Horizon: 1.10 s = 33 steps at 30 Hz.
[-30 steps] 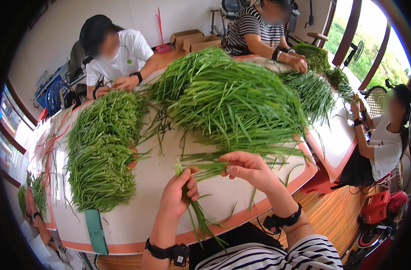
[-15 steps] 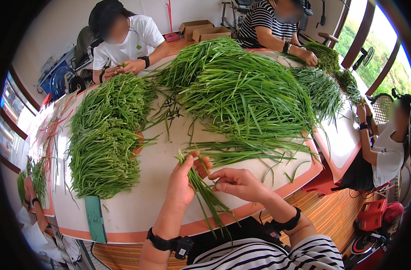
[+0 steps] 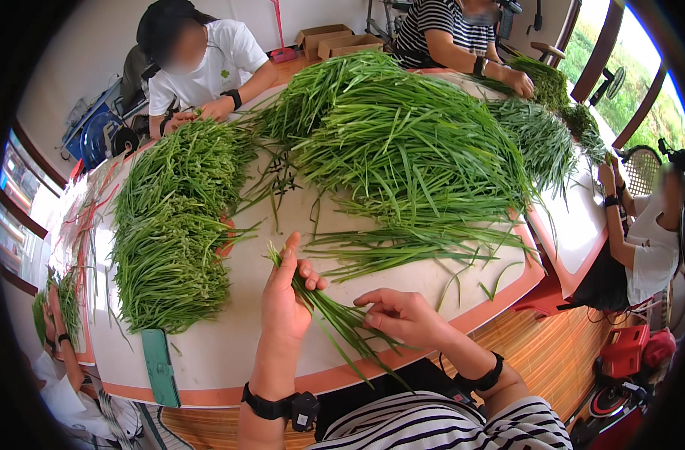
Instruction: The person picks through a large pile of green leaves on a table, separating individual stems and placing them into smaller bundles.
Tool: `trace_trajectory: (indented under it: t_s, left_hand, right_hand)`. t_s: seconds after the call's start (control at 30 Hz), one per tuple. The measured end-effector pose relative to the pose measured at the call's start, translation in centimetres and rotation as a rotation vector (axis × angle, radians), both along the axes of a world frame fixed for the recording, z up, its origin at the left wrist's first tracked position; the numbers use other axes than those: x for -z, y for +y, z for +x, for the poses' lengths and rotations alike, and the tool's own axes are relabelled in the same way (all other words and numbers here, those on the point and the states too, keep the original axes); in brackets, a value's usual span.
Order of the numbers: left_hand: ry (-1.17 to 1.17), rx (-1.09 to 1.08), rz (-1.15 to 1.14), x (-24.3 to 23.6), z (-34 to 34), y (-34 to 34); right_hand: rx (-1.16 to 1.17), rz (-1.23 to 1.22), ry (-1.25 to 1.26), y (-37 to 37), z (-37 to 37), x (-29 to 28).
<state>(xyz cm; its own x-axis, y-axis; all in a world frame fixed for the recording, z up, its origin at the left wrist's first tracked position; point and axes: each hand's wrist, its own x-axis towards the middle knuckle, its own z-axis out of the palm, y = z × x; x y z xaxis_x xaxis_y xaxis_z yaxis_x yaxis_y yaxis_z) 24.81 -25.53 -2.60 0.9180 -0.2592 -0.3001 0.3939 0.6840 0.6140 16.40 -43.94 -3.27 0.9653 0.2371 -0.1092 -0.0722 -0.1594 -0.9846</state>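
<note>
My left hand (image 3: 286,296) is closed around a small bunch of garlic chives (image 3: 329,309), its thumb pointing up beside the pale cut ends. The green blades slant down to the right, past the table's near edge. My right hand (image 3: 402,315) is at the bunch's right side, fingers bent, with a gap between forefinger and thumb. Its fingertips are close to the blades; whether they touch is unclear. Beyond my hands lies a big heap of loose garlic chives (image 3: 410,142), with a thin layer of blades (image 3: 425,251) along its near side.
To the left, a long row of chives (image 3: 173,225) lies stacked near a green phone-like case (image 3: 160,367). Co-workers sit around the white table (image 3: 230,360) with orange borders: one far left (image 3: 207,67), one far right (image 3: 451,41), one right (image 3: 653,240), another lower left (image 3: 65,367).
My left hand has shifted left and slightly up with the bunch, and the blades now slant more to the right. My right hand has moved slightly right and down.
</note>
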Motion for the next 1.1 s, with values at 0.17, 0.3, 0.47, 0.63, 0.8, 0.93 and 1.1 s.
trace_trajectory:
  t_s: [0.17, 0.3, 0.47, 0.63, 0.8, 0.93, 1.1]
  left_hand:
    - [0.029, 0.024, 0.0, 0.4, 0.0, -0.2]
    - [0.035, 0.029, -0.08, 0.8, 0.3, 0.6]
    - [0.026, 0.071, -0.098, 0.8, 0.1, 0.3]
    - [-0.003, 0.11, -0.159, -0.1, 0.6, 1.0]
    - [-0.091, 0.114, -0.159, -3.2, 0.5, 1.1]
    - [-0.219, 0.194, -0.193, -4.7, -0.3, 0.6]
    - [-0.305, 0.209, -0.139, -4.8, -0.5, 0.9]
  right_hand:
    - [0.013, -0.074, -0.032, 0.2, 0.5, -0.2]
    - [-0.007, -0.122, 0.043, 0.1, 0.6, -0.2]
    - [0.078, -0.046, 0.072, 1.1, 0.7, 0.2]
    - [0.149, -0.048, -0.014, 1.5, 0.8, 0.1]
    - [0.116, 0.079, 0.005, 0.8, 1.2, -0.2]
    - [0.137, 0.249, 0.071, 0.5, 1.4, 0.0]
    - [0.217, 0.361, 0.044, 0.6, 1.3, 0.1]
